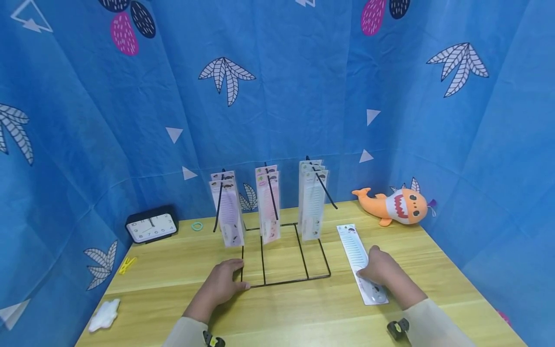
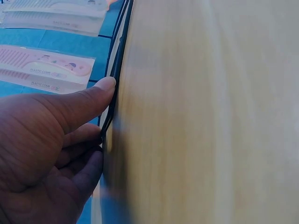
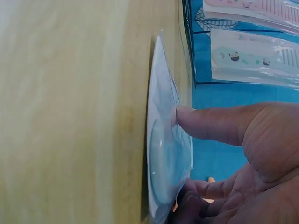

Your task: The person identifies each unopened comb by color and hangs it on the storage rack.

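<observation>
A black wire display rack [image 1: 286,281] stands on the table with packaged plastic combs on its three prongs: purple combs [image 1: 231,214] on the left, pink combs [image 1: 270,207] in the middle, pale blue-green combs [image 1: 313,205] on the right. My left hand [image 1: 223,283] holds the rack's front left corner, thumb and fingers at the wire [image 2: 117,60]. To the right of the rack lies another packaged comb [image 1: 353,248], pale blue in its clear wrapper. My right hand [image 1: 381,267] grips this pack by its sides, thumb on the near edge in the right wrist view.
An orange plush shark [image 1: 399,206] sits at the back right. Along the left are a black-framed clock [image 1: 151,226], a teal ring [image 1: 197,226], a yellow clip-like piece [image 1: 127,265] and a white fluffy pad [image 1: 104,315]. Blue patterned curtain [image 1: 286,96] encloses the table's back and sides.
</observation>
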Action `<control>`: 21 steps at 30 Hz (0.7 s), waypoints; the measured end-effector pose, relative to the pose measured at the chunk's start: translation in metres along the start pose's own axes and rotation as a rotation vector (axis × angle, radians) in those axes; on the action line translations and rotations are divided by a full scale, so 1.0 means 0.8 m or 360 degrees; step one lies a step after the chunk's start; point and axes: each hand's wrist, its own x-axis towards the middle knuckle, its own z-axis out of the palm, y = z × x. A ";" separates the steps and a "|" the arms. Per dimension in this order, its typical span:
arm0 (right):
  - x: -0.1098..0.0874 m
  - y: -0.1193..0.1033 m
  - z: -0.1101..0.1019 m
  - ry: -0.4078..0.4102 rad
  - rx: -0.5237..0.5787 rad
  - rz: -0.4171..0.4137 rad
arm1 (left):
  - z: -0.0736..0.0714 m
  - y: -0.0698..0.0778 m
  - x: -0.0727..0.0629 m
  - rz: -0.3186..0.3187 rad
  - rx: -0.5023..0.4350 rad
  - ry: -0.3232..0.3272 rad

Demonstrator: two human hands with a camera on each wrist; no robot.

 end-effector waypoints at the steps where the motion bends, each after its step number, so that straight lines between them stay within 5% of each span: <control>1: 0.000 0.000 0.000 -0.0004 0.0001 0.0001 | 0.000 0.000 0.000 0.0000 0.0002 -0.0002; 10: 0.002 0.011 -0.008 0.0027 -0.0065 -0.0070 | 0.001 -0.003 0.001 0.0041 -0.0004 0.0009; 21: 0.006 0.023 -0.039 0.0120 0.0112 -0.0163 | 0.000 -0.003 0.001 0.0011 -0.0022 -0.0004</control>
